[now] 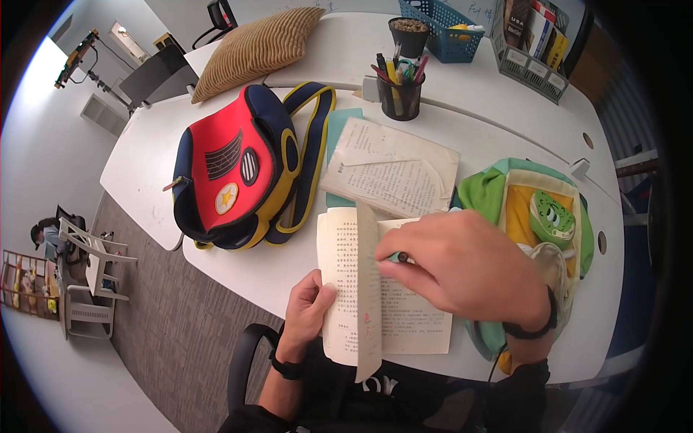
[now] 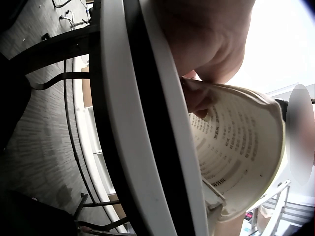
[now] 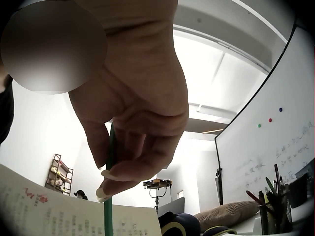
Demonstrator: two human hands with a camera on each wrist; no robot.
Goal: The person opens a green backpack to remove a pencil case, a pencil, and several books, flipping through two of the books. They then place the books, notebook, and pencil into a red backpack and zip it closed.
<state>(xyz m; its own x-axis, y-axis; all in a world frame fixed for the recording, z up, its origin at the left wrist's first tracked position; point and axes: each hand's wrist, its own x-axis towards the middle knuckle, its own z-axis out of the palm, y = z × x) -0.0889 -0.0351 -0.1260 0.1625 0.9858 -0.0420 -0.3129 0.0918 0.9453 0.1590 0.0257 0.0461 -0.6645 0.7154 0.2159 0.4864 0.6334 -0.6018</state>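
Observation:
An open book [image 1: 419, 328] lies at the table's near edge, one leaf standing up between its halves. My left hand [image 1: 307, 314] grips the book's left side, thumb on the page; the left wrist view shows the curved pages [image 2: 241, 142] below that hand [image 2: 206, 39]. Above the right page, my right hand [image 1: 465, 267] holds a green pen [image 1: 397, 257] beside the raised leaf. In the right wrist view the green pen [image 3: 108, 211] passes between the thumb and fingers of my right hand [image 3: 138, 108]. Red marks [image 3: 37, 195] show on the page there.
Behind the book lies a printed booklet [image 1: 393, 169]. A red and navy backpack [image 1: 231, 173] stands to the left, a green and yellow bag [image 1: 520, 202] to the right. Farther back are a pen holder [image 1: 401, 97], a plant pot [image 1: 409, 36], baskets [image 1: 462, 47] and a cushion [image 1: 256, 54].

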